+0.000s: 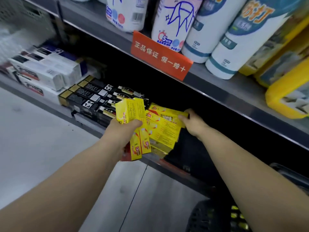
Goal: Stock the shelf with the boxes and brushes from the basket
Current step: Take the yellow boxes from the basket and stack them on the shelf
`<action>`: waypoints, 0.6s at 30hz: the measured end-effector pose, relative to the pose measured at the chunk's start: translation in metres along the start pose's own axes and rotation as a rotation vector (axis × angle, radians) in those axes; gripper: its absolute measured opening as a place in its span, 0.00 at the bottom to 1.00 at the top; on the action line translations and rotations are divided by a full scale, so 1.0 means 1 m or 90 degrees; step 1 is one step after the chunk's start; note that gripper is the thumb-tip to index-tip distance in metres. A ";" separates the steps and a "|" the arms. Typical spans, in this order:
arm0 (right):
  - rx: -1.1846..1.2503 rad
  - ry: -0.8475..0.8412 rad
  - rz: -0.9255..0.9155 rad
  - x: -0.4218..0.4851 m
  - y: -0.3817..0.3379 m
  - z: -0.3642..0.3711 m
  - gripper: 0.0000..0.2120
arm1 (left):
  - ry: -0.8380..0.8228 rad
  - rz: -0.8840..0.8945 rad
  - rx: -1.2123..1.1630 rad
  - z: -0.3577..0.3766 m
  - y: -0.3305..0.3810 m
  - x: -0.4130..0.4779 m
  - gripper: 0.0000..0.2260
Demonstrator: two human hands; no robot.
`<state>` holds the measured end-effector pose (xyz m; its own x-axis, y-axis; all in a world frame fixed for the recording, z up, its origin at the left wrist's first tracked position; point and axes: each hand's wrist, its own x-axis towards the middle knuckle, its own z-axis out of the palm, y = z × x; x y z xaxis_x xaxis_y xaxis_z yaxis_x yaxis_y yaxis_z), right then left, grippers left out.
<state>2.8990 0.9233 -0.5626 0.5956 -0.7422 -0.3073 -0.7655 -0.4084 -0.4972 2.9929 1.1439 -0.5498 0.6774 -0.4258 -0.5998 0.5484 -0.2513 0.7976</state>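
Note:
My left hand point(124, 129) grips a bundle of long yellow boxes point(132, 114), held tilted in front of the lower shelf's edge point(93, 126). My right hand point(192, 123) holds the end of one yellow box point(168, 114) lying on top of a stack of yellow boxes point(163, 136) on that shelf. Left of the stack lie black boxes point(93, 97) in rows. The dark basket point(215, 218) sits at the bottom right, under my right forearm, with yellow items showing through its mesh. No brushes are visible.
White and dark boxes point(45, 72) fill the lower shelf's left part. The upper shelf point(217, 77) carries white bottles point(173, 25), yellow packs point(287, 91) and an orange sign point(160, 56). To the right of the yellow stack the shelf is dark. The grey floor point(41, 139) lies to the left.

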 end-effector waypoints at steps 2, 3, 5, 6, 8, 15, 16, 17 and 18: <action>-0.004 -0.042 -0.004 0.002 0.008 0.008 0.19 | -0.003 -0.018 0.014 -0.001 0.000 0.002 0.19; -0.014 -0.063 -0.004 0.003 0.012 0.011 0.19 | -0.004 -0.024 0.018 -0.001 0.000 0.003 0.21; -0.030 -0.100 -0.005 0.006 0.016 0.015 0.21 | -0.004 -0.027 0.015 0.001 -0.001 0.004 0.21; -0.034 -0.113 -0.007 0.007 0.016 0.015 0.22 | -0.005 -0.029 0.012 0.002 -0.002 0.005 0.20; -0.039 -0.130 -0.014 0.008 0.016 0.016 0.23 | -0.015 -0.031 0.009 0.005 -0.003 0.005 0.16; -0.165 -0.092 -0.108 -0.006 -0.016 0.012 0.26 | -0.051 -0.035 -0.011 0.015 -0.003 0.003 0.06; -0.044 -0.110 -0.125 -0.013 -0.029 0.010 0.25 | -0.062 -0.045 -0.017 0.014 -0.002 0.003 0.06; 0.109 -0.150 -0.120 -0.021 -0.041 0.009 0.25 | -0.077 -0.055 -0.023 0.014 -0.001 0.003 0.07; 0.251 -0.204 -0.104 -0.029 -0.053 0.008 0.24 | -0.098 -0.064 -0.027 0.014 0.000 0.002 0.08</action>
<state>2.9240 0.9710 -0.5340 0.7916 -0.4603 -0.4018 -0.5430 -0.2286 -0.8080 2.9875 1.1311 -0.5504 0.5376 -0.5290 -0.6566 0.6314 -0.2636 0.7293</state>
